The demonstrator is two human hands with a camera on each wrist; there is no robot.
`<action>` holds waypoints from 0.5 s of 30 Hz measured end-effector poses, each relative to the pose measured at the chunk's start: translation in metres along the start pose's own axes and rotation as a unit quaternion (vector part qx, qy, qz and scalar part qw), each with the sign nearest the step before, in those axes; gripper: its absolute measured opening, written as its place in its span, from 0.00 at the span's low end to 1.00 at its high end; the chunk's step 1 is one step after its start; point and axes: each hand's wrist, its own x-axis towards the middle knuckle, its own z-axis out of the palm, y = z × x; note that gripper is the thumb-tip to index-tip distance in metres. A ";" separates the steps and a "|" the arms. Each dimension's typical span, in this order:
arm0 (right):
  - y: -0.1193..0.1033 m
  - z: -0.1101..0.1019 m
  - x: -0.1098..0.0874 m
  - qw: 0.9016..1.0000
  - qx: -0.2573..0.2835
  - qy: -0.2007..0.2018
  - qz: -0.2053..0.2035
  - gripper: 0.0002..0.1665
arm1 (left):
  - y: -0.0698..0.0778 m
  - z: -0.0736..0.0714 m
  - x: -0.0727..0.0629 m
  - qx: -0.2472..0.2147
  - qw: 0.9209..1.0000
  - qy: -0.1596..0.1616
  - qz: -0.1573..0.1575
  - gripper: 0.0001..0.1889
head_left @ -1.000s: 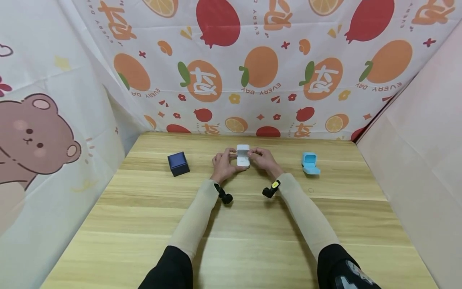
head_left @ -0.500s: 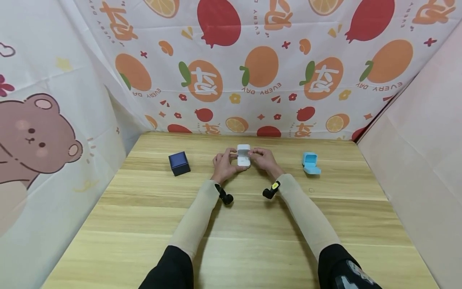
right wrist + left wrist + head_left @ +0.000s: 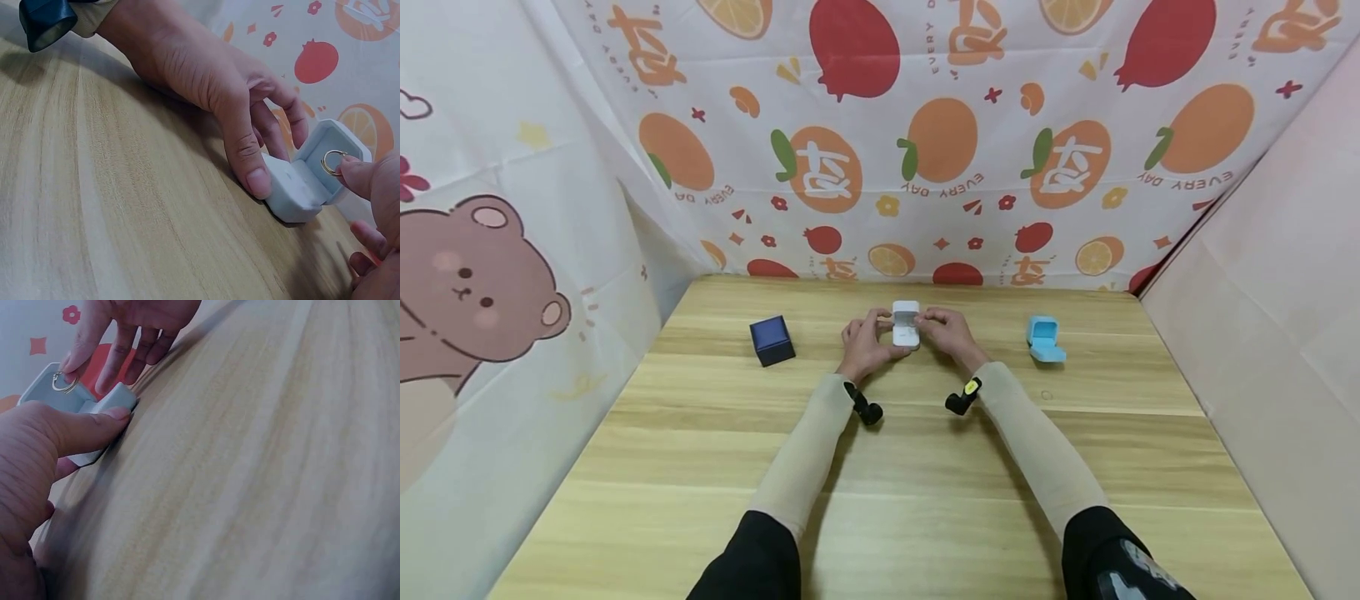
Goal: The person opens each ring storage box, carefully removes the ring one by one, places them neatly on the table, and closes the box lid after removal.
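Note:
A small white ring box [image 3: 906, 337] stands on the table with its lid raised. My left hand [image 3: 863, 350] grips it from the left, the thumb [image 3: 256, 181] pressed to the front of its base. A thin gold ring [image 3: 324, 165] is pinched between the thumb and a finger of my right hand [image 3: 950, 333], in front of the raised lid and above the base. In the left wrist view the ring [image 3: 56, 381] shows clear of the base. Too little of the base's slot is visible to tell its contents.
A dark blue box [image 3: 772, 340] with its lid down sits to the left. To the right a light blue ring box [image 3: 1045, 340] stands with its lid up. A faint small circle [image 3: 1047, 395] lies on the wooden table [image 3: 925, 533]. A fruit-print cloth [image 3: 880, 192] hangs behind.

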 end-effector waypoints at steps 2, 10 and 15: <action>-0.001 0.000 0.000 1.000 0.000 0.001 -0.002 0.17 | 0.000 -0.001 0.001 0.006 1.000 -0.004 -0.001 0.39; -0.001 0.000 0.000 1.000 -0.005 0.003 -0.005 0.17 | 0.001 -0.004 0.000 0.010 1.000 -0.019 -0.003 0.38; -0.001 0.000 -0.001 1.000 -0.008 0.001 -0.008 0.17 | 0.001 -0.005 -0.001 0.008 1.000 -0.019 0.001 0.38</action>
